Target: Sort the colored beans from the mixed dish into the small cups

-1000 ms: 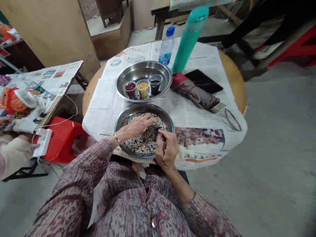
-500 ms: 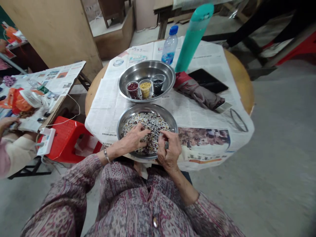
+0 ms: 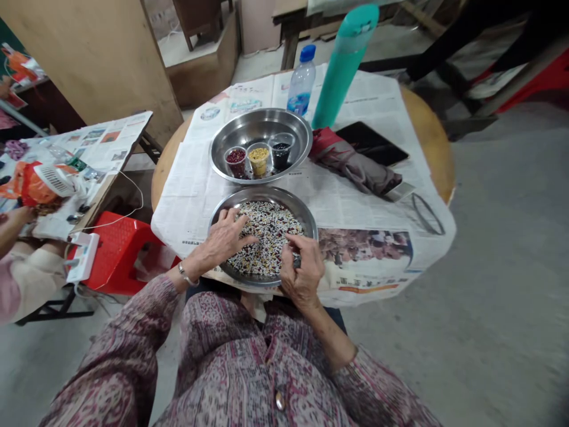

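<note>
The left hand (image 3: 226,238) lies spread over white, yellow and dark-red grains (image 3: 267,237) in the nearer round silvery steel basin (image 3: 304,212); the right hand (image 3: 304,268) curls at its rim, pinch unclear. Hard sweeping could spill grains onto printed white newspaper (image 3: 355,210).

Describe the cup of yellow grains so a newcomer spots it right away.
On the newspaper-covered table, look past the near metal bowl to the far metal bowl. Inside, the cup of yellow grains is the middle of three. Its yellow filling sets it apart from the red-filled cup to its left and the black-filled cup to its right.
</note>
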### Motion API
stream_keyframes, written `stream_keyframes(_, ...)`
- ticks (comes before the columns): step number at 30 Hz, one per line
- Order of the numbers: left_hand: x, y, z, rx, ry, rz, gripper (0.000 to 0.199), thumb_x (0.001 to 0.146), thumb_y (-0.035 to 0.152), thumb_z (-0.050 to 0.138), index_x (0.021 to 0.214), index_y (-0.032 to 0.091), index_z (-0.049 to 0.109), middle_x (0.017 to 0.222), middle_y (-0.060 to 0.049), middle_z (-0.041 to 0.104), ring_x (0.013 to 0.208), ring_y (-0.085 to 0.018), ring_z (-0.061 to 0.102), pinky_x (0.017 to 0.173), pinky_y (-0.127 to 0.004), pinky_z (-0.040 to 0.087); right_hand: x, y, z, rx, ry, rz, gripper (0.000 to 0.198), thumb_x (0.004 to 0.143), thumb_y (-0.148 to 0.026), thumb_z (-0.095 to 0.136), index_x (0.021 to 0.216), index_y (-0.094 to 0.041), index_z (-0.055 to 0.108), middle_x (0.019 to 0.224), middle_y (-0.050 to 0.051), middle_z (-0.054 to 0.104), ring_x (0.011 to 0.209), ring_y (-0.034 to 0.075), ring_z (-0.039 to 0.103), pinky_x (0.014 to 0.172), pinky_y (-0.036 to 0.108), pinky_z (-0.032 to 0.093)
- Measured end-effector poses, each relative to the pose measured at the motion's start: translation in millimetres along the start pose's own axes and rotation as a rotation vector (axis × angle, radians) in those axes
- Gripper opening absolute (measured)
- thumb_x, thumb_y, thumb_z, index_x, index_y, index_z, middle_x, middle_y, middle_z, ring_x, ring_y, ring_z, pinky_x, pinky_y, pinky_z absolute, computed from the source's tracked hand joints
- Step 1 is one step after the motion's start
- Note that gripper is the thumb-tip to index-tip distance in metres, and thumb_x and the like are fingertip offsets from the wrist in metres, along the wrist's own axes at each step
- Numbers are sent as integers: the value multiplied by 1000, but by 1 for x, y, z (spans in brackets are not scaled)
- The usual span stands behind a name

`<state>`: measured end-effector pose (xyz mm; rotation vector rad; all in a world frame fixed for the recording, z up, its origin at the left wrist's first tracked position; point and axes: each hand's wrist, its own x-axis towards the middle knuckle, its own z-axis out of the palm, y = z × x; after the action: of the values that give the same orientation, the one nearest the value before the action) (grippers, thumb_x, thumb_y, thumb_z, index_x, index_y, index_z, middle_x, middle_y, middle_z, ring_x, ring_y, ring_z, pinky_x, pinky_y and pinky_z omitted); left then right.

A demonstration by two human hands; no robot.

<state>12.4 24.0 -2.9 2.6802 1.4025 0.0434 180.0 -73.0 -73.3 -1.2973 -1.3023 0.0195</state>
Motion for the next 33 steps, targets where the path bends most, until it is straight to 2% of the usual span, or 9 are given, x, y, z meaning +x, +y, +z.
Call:
stream_keyframes(4, -31, -2, -5, -48, -172, 73, 79, 77, 56, 76, 139, 20, 44, 132, -15, 46, 117, -34, 48, 96, -48, 50, -1, 1, 0, -5, -6, 3, 23, 91, -15, 53, 111, -21, 61, 99, 7, 69, 93, 20, 65, 80, 37, 54)
stream_keyframes(6, -35, 4, 3, -131, -197, 117, 66, 81, 43, 75, 136, 20, 46, 126, -13, 48, 112, -29, 53, 95, -43, 51, -2, 2, 0, -10, -11, 14, 22, 91, -17, 53, 111, -21, 62, 99, 7, 69, 92, 20, 65, 80, 37, 54)
stream_keyframes(9, -26, 20, 22, -289, -142, 180, 33, 92, 17, 56, 125, 20, 52, 115, -7, 52, 102, -20, 58, 94, -36, 52, -3, 2, 0, -29, -18, 33, 20, 92, -19, 51, 109, -21, 62, 98, 8, 68, 92, 21, 65, 80, 38, 55)
stream_keyframes(12, -7, 35, 32, -382, -35, 232, 28, 94, 7, 44, 118, 19, 55, 108, -5, 57, 104, -18, 58, 97, -36, 51, -2, 1, 0, -36, -10, 38, 20, 94, -20, 50, 109, -21, 63, 97, 8, 68, 91, 20, 65, 81, 38, 55)
stream_keyframes(16, 7, 39, 20, -341, 94, 229, 31, 94, 15, 52, 125, 20, 53, 123, -8, 57, 116, -22, 54, 103, -42, 48, 0, -2, -1, 6, 16, 30, 22, 95, -19, 47, 110, -21, 63, 99, 7, 69, 93, 20, 65, 85, 39, 53)
stream_keyframes(21, 1, 35, 11, -127, -83, 500, 55, 81, 36, 74, 131, 22, 54, 147, -11, 45, 136, -34, 38, 113, -52, 37, -1, -1, -1, 29, 22, 29, 21, 96, -19, 47, 109, -22, 63, 99, 7, 69, 94, 20, 64, 85, 38, 52)
stream_keyframes(24, 11, 39, 21, -51, -114, 588, 39, 87, 31, 67, 124, 22, 59, 146, -9, 47, 137, -31, 38, 117, -50, 32, -2, 0, -1, 17, 11, 29, 20, 96, -21, 47, 108, -21, 63, 99, 7, 69, 93, 20, 65, 85, 38, 52)
stream_keyframes(27, 28, 37, 27, -19, -124, 564, 23, 95, 16, 49, 114, 20, 62, 128, -7, 57, 122, -23, 50, 107, -38, 43, -2, 0, 0, -1, 2, 31, 21, 96, -21, 46, 108, -21, 63, 98, 7, 69, 93, 20, 65, 85, 39, 53)
stream_keyframes(33, 19, 5, 10, -50, 17, 240, 26, 96, 7, 39, 106, 16, 61, 113, -8, 58, 107, -20, 54, 98, -35, 48, -1, 1, 0, 35, 2, -3, 24, 94, -16, 49, 112, -21, 64, 98, 8, 70, 93, 20, 66, 85, 38, 54)
